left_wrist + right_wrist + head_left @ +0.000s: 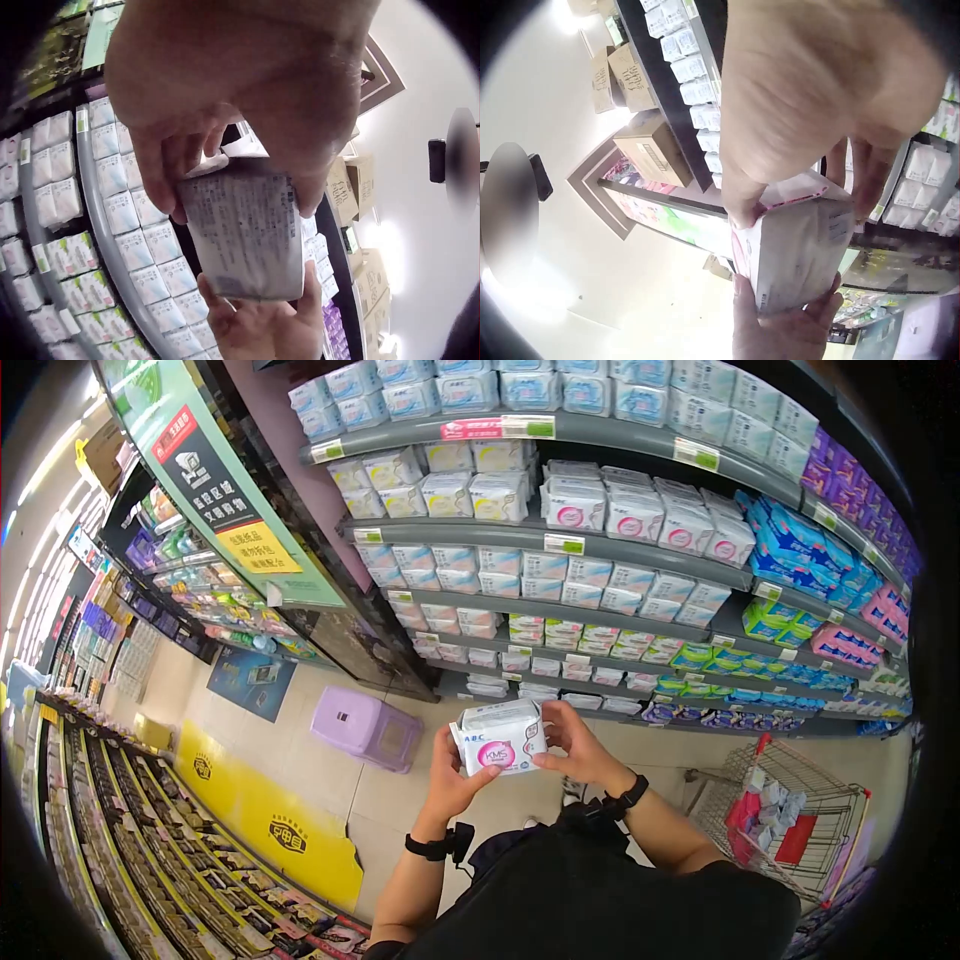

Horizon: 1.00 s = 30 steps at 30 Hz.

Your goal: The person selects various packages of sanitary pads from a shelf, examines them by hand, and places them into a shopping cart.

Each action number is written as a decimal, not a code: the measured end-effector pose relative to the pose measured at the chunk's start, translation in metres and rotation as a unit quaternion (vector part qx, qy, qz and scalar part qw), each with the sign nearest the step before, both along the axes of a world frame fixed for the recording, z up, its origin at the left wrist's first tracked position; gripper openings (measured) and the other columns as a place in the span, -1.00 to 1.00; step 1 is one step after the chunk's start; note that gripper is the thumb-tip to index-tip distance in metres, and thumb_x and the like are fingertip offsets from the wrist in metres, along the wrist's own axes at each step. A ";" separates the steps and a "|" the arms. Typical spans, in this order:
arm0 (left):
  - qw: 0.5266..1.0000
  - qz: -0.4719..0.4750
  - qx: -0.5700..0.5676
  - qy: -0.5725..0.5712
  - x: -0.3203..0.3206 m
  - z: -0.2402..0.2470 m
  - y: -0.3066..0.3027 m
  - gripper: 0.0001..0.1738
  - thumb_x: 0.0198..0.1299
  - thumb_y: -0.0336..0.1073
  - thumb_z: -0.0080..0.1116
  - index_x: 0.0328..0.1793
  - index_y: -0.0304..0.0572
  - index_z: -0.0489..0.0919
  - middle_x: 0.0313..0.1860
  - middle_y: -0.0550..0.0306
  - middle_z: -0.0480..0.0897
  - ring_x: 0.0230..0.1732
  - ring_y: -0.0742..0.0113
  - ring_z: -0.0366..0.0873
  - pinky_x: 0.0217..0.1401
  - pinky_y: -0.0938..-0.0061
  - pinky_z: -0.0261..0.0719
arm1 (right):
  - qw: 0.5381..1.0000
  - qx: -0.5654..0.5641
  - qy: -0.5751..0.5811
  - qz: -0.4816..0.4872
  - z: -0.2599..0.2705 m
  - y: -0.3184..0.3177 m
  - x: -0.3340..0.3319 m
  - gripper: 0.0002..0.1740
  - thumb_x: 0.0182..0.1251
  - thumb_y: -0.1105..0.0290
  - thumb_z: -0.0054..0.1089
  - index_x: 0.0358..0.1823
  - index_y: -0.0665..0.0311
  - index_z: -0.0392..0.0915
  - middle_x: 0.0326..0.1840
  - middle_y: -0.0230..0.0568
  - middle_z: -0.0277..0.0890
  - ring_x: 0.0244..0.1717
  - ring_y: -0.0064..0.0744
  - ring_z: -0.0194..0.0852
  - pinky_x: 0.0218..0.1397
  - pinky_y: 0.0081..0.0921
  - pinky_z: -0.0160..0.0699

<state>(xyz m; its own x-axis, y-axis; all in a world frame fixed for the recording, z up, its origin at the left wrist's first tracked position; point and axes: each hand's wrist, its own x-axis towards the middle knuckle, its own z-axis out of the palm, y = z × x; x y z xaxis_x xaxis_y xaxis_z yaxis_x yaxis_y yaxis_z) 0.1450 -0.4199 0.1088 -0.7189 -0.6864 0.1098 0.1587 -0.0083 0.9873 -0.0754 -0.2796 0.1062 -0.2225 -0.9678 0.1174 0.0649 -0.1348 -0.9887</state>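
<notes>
A white pack of sanitary pads (503, 732) with a pink round label is held up in front of the shelves, between both hands. My left hand (457, 778) grips its left end, thumb on the labelled front. At the opposite end my right hand (580, 752) grips it, with the thumb also on the front. Small printed text covers the side of the pack (244, 229) that faces the left wrist view. A plainer white end of the pack (799, 255) shows in the right wrist view, with fingers and thumb on either side of it.
Grey shelves (650, 550) ahead carry rows of similar packs. A lilac stool (340, 715) stands on the floor to the left. At the lower right is a wire shopping cart (735, 790) with several packs inside. Another shelf rack (130, 830) runs along the lower left.
</notes>
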 end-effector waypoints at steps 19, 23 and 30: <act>0.983 0.132 -0.122 -0.031 -0.061 0.051 -0.182 0.04 0.17 -0.26 0.64 0.60 -0.36 0.15 0.41 -0.19 0.52 0.45 0.07 0.51 0.53 0.18 0.45 | 0.981 -0.097 0.168 -0.001 0.044 -0.215 -0.086 -0.15 0.20 0.28 0.69 0.42 0.33 0.36 0.28 -0.13 0.56 0.22 -0.33 0.58 0.23 -0.30 0.62; 0.970 0.138 -0.201 -0.020 -0.099 0.076 -0.212 -0.01 0.19 -0.19 0.62 0.60 -0.40 0.23 0.42 -0.19 0.49 0.41 0.06 0.50 0.48 0.20 0.46 | 0.975 -0.144 0.162 -0.049 0.066 -0.243 -0.105 -0.15 0.20 0.29 0.69 0.42 0.35 0.36 0.27 -0.12 0.55 0.23 -0.31 0.59 0.25 -0.28 0.62; 0.875 0.301 -0.379 -0.023 -0.143 0.100 -0.254 -0.12 0.14 -0.16 0.61 0.50 -0.40 0.44 0.30 -0.27 0.52 0.28 -0.11 0.51 0.29 0.13 0.51 | 0.967 -0.164 0.145 -0.128 0.083 -0.280 -0.119 -0.16 0.21 0.24 0.67 0.43 0.35 0.39 0.33 0.03 0.57 0.29 -0.17 0.63 0.24 -0.27 0.69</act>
